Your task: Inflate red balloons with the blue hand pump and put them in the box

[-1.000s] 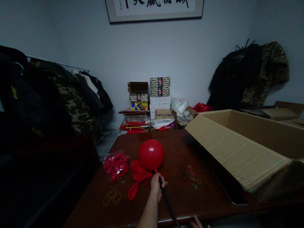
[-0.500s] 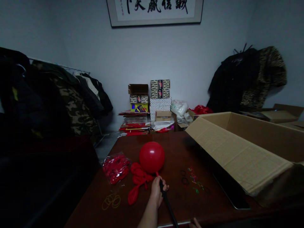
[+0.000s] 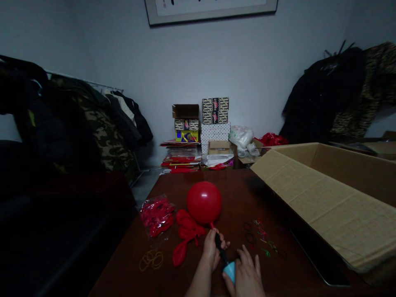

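A round, inflated red balloon (image 3: pixel 204 202) sits at the far end of a hand balloon pump (image 3: pixel 220 246), its neck over the pump's tip. My left hand (image 3: pixel 212 250) is closed around the black front of the pump, by the balloon's neck. At the pump's near end, my right hand (image 3: pixel 246 273) grips the light blue part (image 3: pixel 229 271) between thumb and fingers, some fingers stretched forward. Left of the balloon lie limp red balloons (image 3: pixel 185 227) and a clear bag (image 3: pixel 157 216) of red ones. Yellowish rubber bands (image 3: pixel 151 260) lie nearer me.
Small coloured bands (image 3: pixel 262 235) and dark rings (image 3: pixel 250 238) lie right of my hands on the brown table (image 3: pixel 225 177). A large open cardboard box (image 3: pixel 321 202) takes up the right side, over a dark flat panel (image 3: pixel 318 260). Stacked boxes (image 3: pixel 215 110) stand beyond the table.
My right hand has come up from the bottom edge, bringing the blue part close to my left hand; the long black shaft is now mostly out of sight. The view has shifted slightly.
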The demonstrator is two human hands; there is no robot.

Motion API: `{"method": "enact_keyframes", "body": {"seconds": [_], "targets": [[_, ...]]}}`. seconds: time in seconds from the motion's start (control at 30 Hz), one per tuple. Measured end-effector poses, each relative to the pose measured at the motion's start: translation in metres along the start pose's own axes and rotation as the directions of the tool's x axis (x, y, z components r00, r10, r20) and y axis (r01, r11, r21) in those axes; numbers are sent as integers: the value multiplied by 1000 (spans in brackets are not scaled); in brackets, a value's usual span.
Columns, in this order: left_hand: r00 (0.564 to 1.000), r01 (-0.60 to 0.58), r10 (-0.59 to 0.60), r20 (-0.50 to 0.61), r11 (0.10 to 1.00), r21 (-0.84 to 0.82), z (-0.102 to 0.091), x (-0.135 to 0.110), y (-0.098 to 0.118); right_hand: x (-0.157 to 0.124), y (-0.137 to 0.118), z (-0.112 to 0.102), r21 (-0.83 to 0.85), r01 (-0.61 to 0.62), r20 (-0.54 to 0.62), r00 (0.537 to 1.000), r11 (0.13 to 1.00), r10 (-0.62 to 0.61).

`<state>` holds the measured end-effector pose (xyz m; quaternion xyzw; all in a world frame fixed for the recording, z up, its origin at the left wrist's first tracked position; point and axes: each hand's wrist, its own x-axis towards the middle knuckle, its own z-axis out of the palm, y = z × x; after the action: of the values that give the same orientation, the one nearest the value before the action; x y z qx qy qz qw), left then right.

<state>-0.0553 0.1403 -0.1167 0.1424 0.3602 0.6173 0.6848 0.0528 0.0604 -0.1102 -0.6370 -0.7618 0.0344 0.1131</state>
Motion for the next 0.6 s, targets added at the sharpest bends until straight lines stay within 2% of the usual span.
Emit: {"method": "enact_keyframes", "body": {"seconds": [0.13, 0.23, 0.3, 0.6], "targets": [[1000, -9, 9, -3, 1000, -7, -1, 4, 0, 23, -11, -11, 47, -12, 53, 999, 999, 10], [1000, -12, 12, -15, 1000, 6, -1, 6, -1, 26, -12, -10, 55, -26, 77, 997, 998, 22], [999, -24, 25, -22, 999, 25, -2, 6, -2, 22, -10, -6, 61, -26, 79, 997, 998, 21], [998, -63, 64, 0, 995, 74, -1, 1, -2, -16, -2, 26, 25, -54, -108, 993, 998, 57]]}}
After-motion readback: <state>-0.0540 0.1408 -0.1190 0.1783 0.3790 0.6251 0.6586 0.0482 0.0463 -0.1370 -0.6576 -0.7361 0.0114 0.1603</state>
